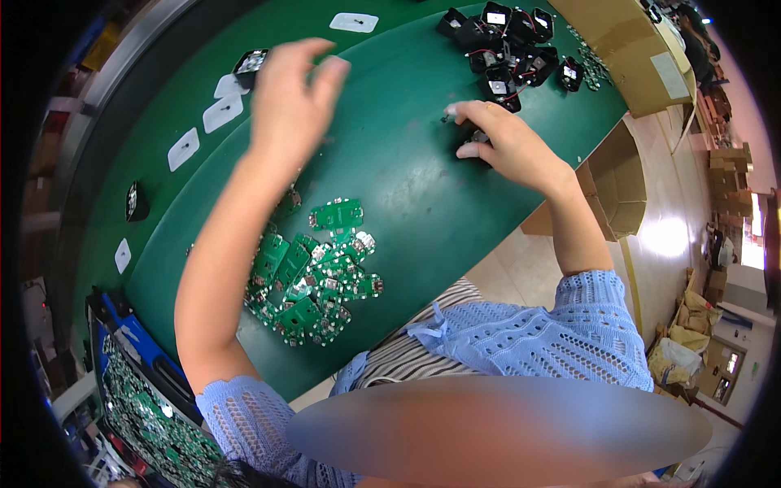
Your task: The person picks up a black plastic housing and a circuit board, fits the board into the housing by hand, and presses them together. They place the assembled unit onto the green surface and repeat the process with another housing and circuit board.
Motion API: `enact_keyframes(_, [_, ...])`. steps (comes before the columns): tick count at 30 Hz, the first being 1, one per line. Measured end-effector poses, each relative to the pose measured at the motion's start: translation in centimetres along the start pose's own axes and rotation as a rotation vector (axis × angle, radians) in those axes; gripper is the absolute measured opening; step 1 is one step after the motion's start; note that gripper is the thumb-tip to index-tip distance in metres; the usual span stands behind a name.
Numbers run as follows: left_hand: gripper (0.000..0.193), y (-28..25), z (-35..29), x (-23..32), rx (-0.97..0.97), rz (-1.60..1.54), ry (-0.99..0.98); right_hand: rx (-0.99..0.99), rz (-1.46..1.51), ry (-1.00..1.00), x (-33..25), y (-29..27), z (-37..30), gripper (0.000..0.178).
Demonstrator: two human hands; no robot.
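Observation:
My left hand (289, 102) is raised over the green table (407, 187) with its fingers apart and nothing in it, close to a small black part (250, 67) on the belt. My right hand (500, 138) rests on the table with its fingers curled over a small dark part, mostly hidden under them. A heap of green circuit boards (317, 276) lies near the front edge, below my left forearm. A pile of black housings with wires (508, 45) sits at the far side, beyond my right hand.
A green conveyor belt (163, 106) on the left carries white pads (183, 149) and black parts (136, 202). A blue crate (138, 390) of circuit boards stands at the lower left. Cardboard boxes (622, 175) stand to the right of the table.

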State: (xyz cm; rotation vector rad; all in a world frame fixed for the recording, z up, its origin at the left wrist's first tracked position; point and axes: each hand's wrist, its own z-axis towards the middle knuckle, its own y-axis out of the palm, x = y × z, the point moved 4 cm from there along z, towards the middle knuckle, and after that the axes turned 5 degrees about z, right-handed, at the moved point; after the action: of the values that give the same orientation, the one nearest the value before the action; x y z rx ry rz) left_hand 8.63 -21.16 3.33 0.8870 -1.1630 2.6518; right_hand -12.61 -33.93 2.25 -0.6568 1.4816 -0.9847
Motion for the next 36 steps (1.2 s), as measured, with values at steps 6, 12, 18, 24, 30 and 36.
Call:
enact_keyframes(6, [0.052,1.5,-6.4,5.7,-0.598,-0.768,-0.39,0.132,0.442,-0.198,-5.6,1.5,2.9,0.052])
enact_keyframes(12, [0.042,-3.6,-8.4,3.4,-0.287,-0.856,-0.588,0.451,0.138,-0.384,-10.7,1.8,4.8,0.031])
enact_keyframes(18, [0.019,-6.6,-12.3,2.8,-0.133,-0.788,-0.775,0.412,0.213,-0.56,-13.5,4.1,5.9,0.012])
enact_keyframes(24, [0.024,-11.0,-14.7,-1.0,0.218,-0.982,-0.868,0.403,0.402,-0.742,-15.8,4.7,7.5,0.011])
enact_keyframes(30, [0.026,-11.9,-17.1,-2.4,0.457,-1.198,-0.855,-0.086,-0.123,-0.395,-13.0,5.7,6.6,0.03])
enact_keyframes(36, [0.027,-10.4,-17.3,-1.9,0.266,-1.003,-0.947,-0.029,-0.111,-0.378,-10.3,7.1,3.8,0.016])
